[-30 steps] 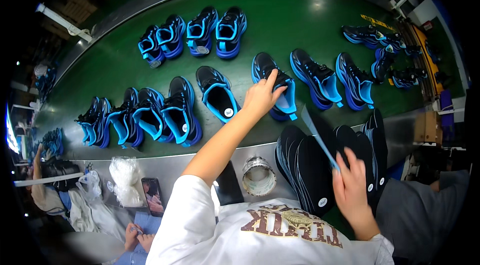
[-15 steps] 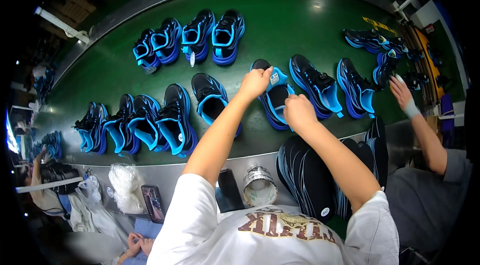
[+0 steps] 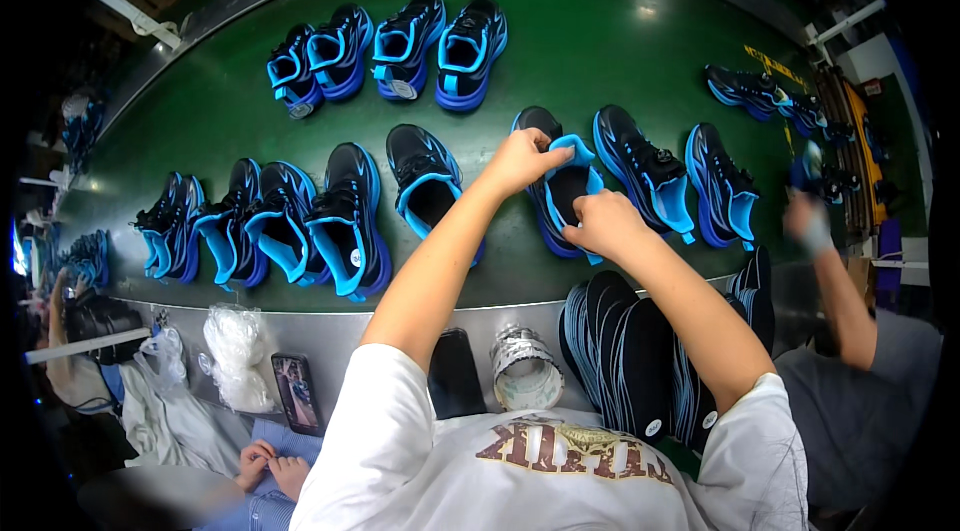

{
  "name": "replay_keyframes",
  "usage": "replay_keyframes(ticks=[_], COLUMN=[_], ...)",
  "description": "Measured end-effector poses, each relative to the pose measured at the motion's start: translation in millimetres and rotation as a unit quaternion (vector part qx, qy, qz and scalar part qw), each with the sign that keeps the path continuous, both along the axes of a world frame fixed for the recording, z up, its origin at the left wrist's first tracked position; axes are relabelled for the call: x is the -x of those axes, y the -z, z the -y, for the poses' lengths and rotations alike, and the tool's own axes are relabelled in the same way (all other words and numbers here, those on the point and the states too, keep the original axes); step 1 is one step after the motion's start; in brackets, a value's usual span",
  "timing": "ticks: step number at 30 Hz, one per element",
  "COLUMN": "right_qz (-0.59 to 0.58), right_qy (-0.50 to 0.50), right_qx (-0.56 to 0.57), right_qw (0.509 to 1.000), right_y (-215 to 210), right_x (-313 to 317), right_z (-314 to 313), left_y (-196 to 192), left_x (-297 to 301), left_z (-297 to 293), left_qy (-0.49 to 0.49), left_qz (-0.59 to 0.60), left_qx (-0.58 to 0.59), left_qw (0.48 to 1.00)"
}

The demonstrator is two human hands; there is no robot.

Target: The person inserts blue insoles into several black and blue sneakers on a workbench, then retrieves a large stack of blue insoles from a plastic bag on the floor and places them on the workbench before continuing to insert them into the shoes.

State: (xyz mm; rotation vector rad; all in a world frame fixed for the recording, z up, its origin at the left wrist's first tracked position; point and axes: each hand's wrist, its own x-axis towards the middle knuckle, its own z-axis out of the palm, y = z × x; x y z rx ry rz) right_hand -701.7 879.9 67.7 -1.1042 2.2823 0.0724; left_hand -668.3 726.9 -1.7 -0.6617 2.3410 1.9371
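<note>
A black and blue sneaker point(image 3: 543, 201) stands on the green table between my hands, toe away from me and its light blue lining showing. My left hand point(image 3: 522, 161) pinches its tongue, fingers closed and thumb across the edge. Closed at the right side of the collar, my right hand point(image 3: 606, 223) grips the opening near the heel. Just right of it are two like sneakers, one point(image 3: 640, 171) close by and another point(image 3: 718, 186) farther out. To the left of my left forearm is a further sneaker point(image 3: 418, 166), partly covered by that arm.
More sneakers form a near-left row point(image 3: 345, 221) and a far row point(image 3: 468, 56). Along the steel edge point(image 3: 385, 328) are black insoles point(image 3: 610, 361), a tape-wrapped container point(image 3: 527, 376), two phones point(image 3: 455, 376) and a plastic bag point(image 3: 238, 356). A co-worker's blurred hand point(image 3: 802, 218) works at right.
My left fingers have shifted on the tongue, and the label there no longer shows. My right hand stays at the collar. The co-worker's hand at right has moved; the whole view has shifted slightly.
</note>
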Motion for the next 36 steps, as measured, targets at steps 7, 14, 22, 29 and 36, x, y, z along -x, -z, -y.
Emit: replay_keyframes(ticks=[7, 14, 22, 29, 36], right_qz=[-0.061, -0.067, 0.007, -0.010, 0.109], right_qy=[-0.094, -0.064, -0.197, -0.304, -0.286], right_qx=[0.158, 0.093, -0.185, -0.130, -0.125], right_qw=[0.981, 0.991, 0.963, 0.944, 0.944], right_y=[37.1, 62.6, 52.0, 60.7, 29.6], right_x=[1.0, 3.6, 21.1, 29.1, 21.7], right_z=[-8.2, 3.7, 27.9, 30.6, 14.3], left_y=[1.3, -3.9, -8.5, -4.2, 9.7], left_x=[2.6, 6.8, 2.9, -7.1, -10.1], left_z=[-4.0, -13.6, -20.1, -26.2, -24.6], left_qy=[-0.011, -0.017, -0.059, 0.019, -0.004], left_qz=[0.010, 0.030, -0.010, -0.172, -0.206], left_qx=[0.061, 0.134, 0.281, 0.545, 0.539], left_qw=[0.998, 0.990, 0.958, 0.820, 0.817])
